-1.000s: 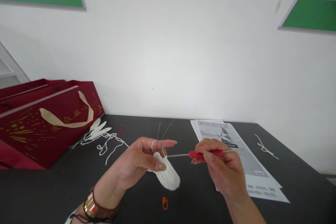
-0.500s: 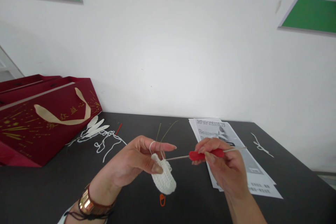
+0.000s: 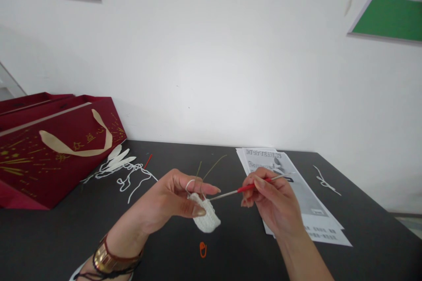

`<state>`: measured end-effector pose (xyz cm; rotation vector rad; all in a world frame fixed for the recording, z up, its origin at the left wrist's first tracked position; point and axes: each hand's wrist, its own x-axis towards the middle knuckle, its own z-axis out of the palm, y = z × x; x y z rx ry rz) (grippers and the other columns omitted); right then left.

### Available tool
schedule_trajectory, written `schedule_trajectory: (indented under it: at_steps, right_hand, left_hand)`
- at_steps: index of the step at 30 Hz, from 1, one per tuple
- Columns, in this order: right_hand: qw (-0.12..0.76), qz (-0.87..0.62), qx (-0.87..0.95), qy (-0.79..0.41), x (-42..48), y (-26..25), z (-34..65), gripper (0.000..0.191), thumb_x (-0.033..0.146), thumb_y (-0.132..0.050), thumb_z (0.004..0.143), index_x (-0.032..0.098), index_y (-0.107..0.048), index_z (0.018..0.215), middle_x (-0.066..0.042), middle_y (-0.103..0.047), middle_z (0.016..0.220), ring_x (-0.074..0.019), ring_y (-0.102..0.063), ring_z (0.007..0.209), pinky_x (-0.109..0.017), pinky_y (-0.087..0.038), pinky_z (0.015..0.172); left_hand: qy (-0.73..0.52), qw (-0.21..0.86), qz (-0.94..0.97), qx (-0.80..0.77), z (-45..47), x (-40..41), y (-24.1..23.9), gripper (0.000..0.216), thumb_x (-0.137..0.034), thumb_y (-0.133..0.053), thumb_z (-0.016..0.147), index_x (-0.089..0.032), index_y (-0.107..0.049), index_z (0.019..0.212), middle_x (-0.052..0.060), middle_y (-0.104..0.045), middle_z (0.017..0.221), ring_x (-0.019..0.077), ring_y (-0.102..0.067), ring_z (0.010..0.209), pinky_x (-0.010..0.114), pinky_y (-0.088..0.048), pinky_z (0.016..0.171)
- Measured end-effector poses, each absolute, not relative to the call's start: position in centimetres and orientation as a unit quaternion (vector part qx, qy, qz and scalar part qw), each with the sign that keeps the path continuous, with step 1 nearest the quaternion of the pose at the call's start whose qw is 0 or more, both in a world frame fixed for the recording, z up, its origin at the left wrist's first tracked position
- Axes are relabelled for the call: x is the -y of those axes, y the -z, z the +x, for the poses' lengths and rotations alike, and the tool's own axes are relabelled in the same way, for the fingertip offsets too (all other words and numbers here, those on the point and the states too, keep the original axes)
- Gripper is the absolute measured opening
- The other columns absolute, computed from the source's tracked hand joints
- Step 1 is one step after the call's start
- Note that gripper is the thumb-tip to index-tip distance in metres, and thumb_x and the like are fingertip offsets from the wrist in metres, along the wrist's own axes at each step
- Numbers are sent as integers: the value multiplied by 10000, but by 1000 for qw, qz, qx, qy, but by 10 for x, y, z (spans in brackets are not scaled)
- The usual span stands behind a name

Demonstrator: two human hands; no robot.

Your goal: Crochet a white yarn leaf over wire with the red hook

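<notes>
Above the dark table [image 3: 237, 257], a white crocheted piece [image 3: 208, 223] is pinched by the left hand [image 3: 169, 202]; a red-handled hook [image 3: 245, 188] is clamped in the right hand [image 3: 275, 199], its shaft reaching the piece's upper edge. Below, an orange clip [image 3: 202, 245] is surrounded by open surface. Papers [image 3: 305, 199] are laid short of the right edge; far left is occupied by red bags [image 3: 74, 126].
</notes>
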<state>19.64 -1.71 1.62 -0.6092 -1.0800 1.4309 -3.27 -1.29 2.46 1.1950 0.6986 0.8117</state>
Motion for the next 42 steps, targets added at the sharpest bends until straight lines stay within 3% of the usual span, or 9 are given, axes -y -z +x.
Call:
schedule_trajectory:
  at_steps: [4, 9, 15, 18, 24, 35, 42]
  right_hand:
    - [583, -251, 378, -674, 8, -8, 187, 171, 257, -670, 798, 129, -638, 688, 6, -635, 498, -77, -551, 369, -181, -531, 399]
    - [585, -258, 288, -713, 6, 1, 174, 123, 227, -675, 799, 118, -646, 750, 3, -654, 552, -61, -567, 421, -165, -549, 438]
    - [598, -265, 263, -709, 7, 5, 163, 143, 242, -666, 816, 100, -649, 805, -24, -669, 596, -74, -603, 482, -205, -591, 522]
    - [599, -263, 239, -718, 7, 7, 161, 141, 238, -673, 810, 100, -647, 799, -29, -671, 602, -80, -605, 481, -217, -597, 518]
    - [593, -253, 195, -740, 6, 10, 161, 138, 226, -715, 772, 102, -667, 810, -36, -683, 625, -73, -600, 494, -190, -590, 516]
    - [636, -259, 314, -656, 6, 5, 168, 194, 326, -642, 831, 140, -630, 779, 12, -603, 583, -85, -527, 507, -222, -564, 462]
    - [653, -233, 423, -584, 7, 1, 178, 179, 294, -571, 879, 161, -612, 766, 18, -578, 657, -89, -505, 518, -257, -554, 463]
  left_hand:
    - [-401, 660, 526, -356, -26, 14, -23, 272, -211, -792, 621, -261, -773, 888, 10, -647, 719, 116, -544, 637, 216, -401, 571]
    - [-477, 607, 500, -393, -9, 15, -18, 233, -228, -790, 639, -255, -776, 870, 30, -710, 806, 163, -591, 828, 214, -415, 654]
    - [-488, 683, 423, -341, 1, 16, -13, 314, -214, -742, 709, -202, -721, 1022, 46, -751, 818, 151, -632, 728, 270, -437, 729]
    - [-523, 674, 394, -342, 5, 15, -11, 277, -191, -752, 700, -185, -732, 976, 27, -749, 813, 122, -617, 753, 234, -417, 760]
    - [-536, 683, 352, -351, 11, 17, -7, 397, -166, -769, 673, -202, -701, 1062, -2, -729, 713, 95, -595, 636, 230, -418, 690]
    - [-476, 694, 367, -396, 7, 23, -18, 385, -169, -791, 611, -175, -734, 991, -2, -692, 626, 99, -554, 577, 238, -408, 633]
    - [-452, 697, 384, -402, 7, 27, -20, 392, -187, -787, 620, -175, -730, 1008, 5, -689, 634, 104, -550, 566, 238, -399, 614]
